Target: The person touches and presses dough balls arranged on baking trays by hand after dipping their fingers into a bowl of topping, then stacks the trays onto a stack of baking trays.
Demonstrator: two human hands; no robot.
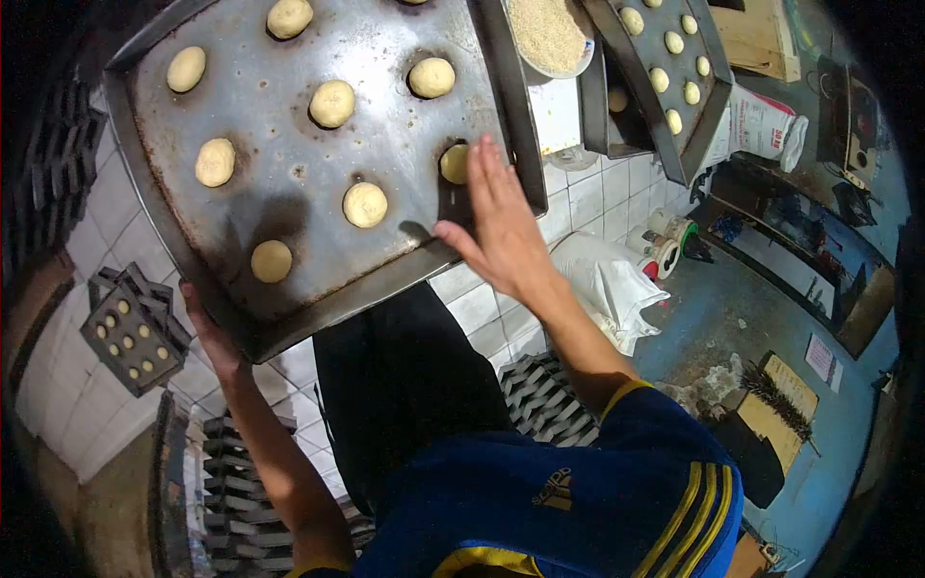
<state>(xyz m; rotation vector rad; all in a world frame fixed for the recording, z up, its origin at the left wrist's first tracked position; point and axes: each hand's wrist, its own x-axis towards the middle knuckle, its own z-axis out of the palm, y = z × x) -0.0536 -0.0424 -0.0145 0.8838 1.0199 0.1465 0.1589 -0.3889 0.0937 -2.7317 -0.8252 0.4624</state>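
Note:
A large dark metal baking tray point(376, 299) fills the upper middle of the head view, tilted, with several round, pale dough balls spaced over it. My left hand point(217, 337) grips its near left corner; the fingers under the tray are hidden. Over the tray's right side, my right hand point(501, 226) is stretched out, thumb apart from the fingers. Its fingertips overlap a dough ball point(454, 165) near the right rim, partly hiding it. Another dough ball point(365, 205) lies just left of that hand.
A bowl of crumbs point(551, 37) stands behind the tray's right rim. More trays of dough balls point(686, 159) are at upper right, and one small-looking tray point(133, 339) sits low at left. A white sack point(602, 279) and blue worktop point(689, 328) lie to the right.

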